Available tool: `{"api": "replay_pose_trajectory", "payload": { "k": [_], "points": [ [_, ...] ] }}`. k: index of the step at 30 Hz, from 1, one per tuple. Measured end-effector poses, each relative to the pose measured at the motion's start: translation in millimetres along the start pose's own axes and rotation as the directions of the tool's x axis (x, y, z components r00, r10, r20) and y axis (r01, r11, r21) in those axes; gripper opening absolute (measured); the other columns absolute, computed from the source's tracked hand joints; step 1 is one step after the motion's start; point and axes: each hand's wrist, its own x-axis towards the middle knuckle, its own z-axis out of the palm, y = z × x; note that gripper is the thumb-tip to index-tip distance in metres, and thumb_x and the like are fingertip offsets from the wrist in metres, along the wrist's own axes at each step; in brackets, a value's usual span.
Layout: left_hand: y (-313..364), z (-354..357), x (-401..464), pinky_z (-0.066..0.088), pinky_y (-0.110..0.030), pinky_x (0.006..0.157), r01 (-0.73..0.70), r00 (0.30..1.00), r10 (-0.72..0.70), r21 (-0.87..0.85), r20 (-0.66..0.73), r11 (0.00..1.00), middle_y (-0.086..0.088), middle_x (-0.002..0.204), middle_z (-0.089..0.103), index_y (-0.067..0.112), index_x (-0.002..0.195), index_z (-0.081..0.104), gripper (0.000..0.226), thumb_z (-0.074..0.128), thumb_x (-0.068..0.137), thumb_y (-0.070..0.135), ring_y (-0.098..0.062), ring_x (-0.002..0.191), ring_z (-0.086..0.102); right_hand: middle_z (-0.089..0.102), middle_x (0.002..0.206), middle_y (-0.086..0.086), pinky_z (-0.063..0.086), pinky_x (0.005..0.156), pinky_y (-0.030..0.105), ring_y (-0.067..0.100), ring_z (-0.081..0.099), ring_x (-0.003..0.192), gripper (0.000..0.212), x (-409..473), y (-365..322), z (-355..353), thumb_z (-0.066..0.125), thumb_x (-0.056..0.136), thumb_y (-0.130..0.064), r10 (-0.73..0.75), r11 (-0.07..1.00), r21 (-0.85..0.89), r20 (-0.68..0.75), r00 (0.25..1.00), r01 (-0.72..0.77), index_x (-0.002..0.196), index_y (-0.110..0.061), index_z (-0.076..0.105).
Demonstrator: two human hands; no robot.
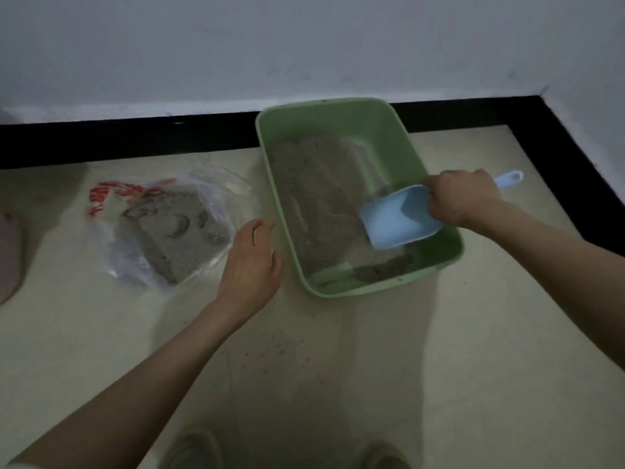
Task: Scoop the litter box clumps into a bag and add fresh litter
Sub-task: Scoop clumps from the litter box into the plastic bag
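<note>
Litter box (436,265) dim; scoop (399,218) handle hidden under right hand (463,198).

Pale beige floor (439,384) with a scatter of dark specks (280,350) on it, black skirting strip (118,140) running along a plain white wall (236,45). Pair of light slippers (192,448) at the bottom edge, something pinkish (8,252) cut off at far left, can't tell what.

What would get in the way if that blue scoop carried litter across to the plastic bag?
The left hand: it hovers open above the floor, between the green box and the bag. The scoop, gripped by the right hand, must also clear the box's left wall. Nothing else visible lies between them.
</note>
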Motion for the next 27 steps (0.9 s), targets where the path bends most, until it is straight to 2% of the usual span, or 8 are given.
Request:
{"api": "replay_pose_trajectory", "payload": {
  "k": [3,6,10,15,18,21,24,27],
  "points": [
    [20.5,16.1,12.7,0.026,-0.047,0.109,0.040,0.998,-0.041,0.026,0.047,0.999,-0.029,0.143,0.028,-0.004,0.139,0.029,0.054,0.049,0.093,0.018,-0.041,0.134,0.025,0.060,0.109,0.005,0.031,0.086,0.034,0.025,0.055,0.103,0.036,-1.5,19.6,17.7,0.044,0.086,-0.021,-0.002,0.974,-0.224,0.046,0.999,0.012,0.120,-0.024,0.057],
    [33.3,26.8,23.2,0.014,-0.044,0.114,0.099,0.992,-0.100,0.019,0.074,0.995,-0.026,0.151,0.010,0.002,0.146,0.013,0.062,0.042,0.096,0.025,-0.036,0.142,0.008,0.059,0.111,0.005,0.031,0.091,0.035,0.025,0.051,0.106,0.034,-1.9,31.1,28.9,0.044,0.087,-0.022,0.008,0.957,-0.289,0.036,0.999,0.003,0.118,-0.023,0.058],
    [35.7,37.9,34.0,0.012,-0.045,0.115,0.153,0.988,-0.153,0.016,0.021,0.988,-0.029,0.151,0.006,0.002,0.146,0.013,0.064,0.045,0.094,0.022,-0.040,0.141,0.005,0.061,0.109,0.004,0.031,0.092,0.035,0.023,0.052,0.104,0.025,2.8,18.4,39.3,0.047,0.088,-0.021,-0.078,0.944,-0.317,0.055,0.995,0.091,0.109,-0.021,0.061],
    [38.6,46.5,35.5,0.013,-0.043,0.116,0.216,0.976,-0.216,-0.029,0.005,0.976,-0.021,0.154,-0.001,0.011,0.147,0.010,0.062,0.042,0.095,0.021,-0.034,0.143,0.004,0.066,0.103,0.006,0.034,0.089,0.034,0.024,0.059,0.098,0.011,14.9,-5.1,36.3,0.046,0.090,-0.021,-0.067,0.974,-0.209,0.108,0.992,0.089,0.091,-0.017,0.056],
    [39.2,47.5,34.8,0.016,-0.044,0.116,0.219,0.976,-0.220,-0.038,-0.007,0.975,-0.020,0.154,-0.001,0.013,0.147,0.010,0.061,0.041,0.095,0.021,-0.033,0.143,0.005,0.062,0.115,0.014,0.039,0.083,0.034,0.031,0.058,0.106,0.027,21.7,-14.3,41.5,0.046,0.089,-0.018,0.033,0.992,0.115,0.209,0.977,-0.058,0.111,-0.007,0.057],
    [39.5,47.6,34.7,0.018,-0.044,0.115,0.219,0.975,-0.220,-0.044,-0.008,0.975,-0.020,0.154,0.000,0.012,0.147,0.010,0.061,0.041,0.096,0.021,-0.033,0.143,0.006,0.059,0.122,0.020,0.044,0.086,0.036,0.036,0.057,0.110,0.037,28.8,-14.3,43.5,0.045,0.085,-0.013,0.191,0.876,0.397,0.235,0.953,-0.274,0.119,-0.002,0.055],
    [38.9,47.9,34.6,0.016,-0.043,0.115,0.216,0.976,-0.217,-0.045,-0.001,0.975,-0.021,0.154,0.000,0.012,0.147,0.010,0.060,0.040,0.096,0.022,-0.033,0.143,0.005,0.062,0.108,0.018,0.043,0.079,0.034,0.035,0.058,0.101,0.031,29.7,-0.7,35.2,0.047,0.085,-0.014,0.306,0.890,0.308,0.142,0.941,-0.336,0.112,-0.004,0.058],
    [37.5,48.9,34.7,0.016,-0.043,0.115,0.217,0.976,-0.217,-0.052,0.009,0.975,-0.022,0.153,0.000,0.011,0.147,0.011,0.060,0.039,0.096,0.021,-0.034,0.143,0.005,0.051,0.071,0.009,0.039,0.069,0.033,0.028,0.052,0.075,0.013,22.9,12.5,29.8,0.049,0.087,-0.018,0.293,0.947,0.111,0.093,0.952,-0.303,0.091,-0.007,0.055]
  ]
}}
